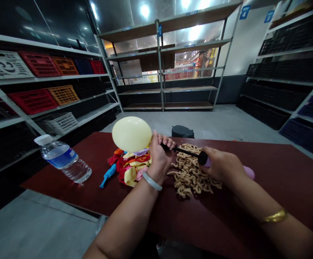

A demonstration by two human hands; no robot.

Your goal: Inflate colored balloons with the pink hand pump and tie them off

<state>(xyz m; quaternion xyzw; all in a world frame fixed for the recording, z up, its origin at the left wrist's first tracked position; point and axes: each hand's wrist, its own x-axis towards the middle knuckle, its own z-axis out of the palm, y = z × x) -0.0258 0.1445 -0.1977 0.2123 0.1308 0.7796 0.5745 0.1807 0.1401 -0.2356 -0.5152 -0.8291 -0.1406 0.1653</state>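
A pale yellow balloon (131, 133), partly inflated, sits at the far side of my left hand (160, 154). That hand is closed around the balloon's neck and the black nozzle end of a hand pump; the join itself is hidden by the fingers. From there the pump's black rod (186, 152) runs right to its purple body (249, 172), which my right hand (223, 166) grips. Below the balloon lies a pile of flat balloons (131, 172) in red, yellow, pink and other colours. Under the pump spreads a heap of curly tan pieces (190, 176).
A water bottle (63, 158) with a white cap stands on the left of the dark red table (267, 201). Beyond the far edge is a black object (182, 131). Shelves with coloured crates (39, 64) line the left; more racks (160, 72) stand behind and right.
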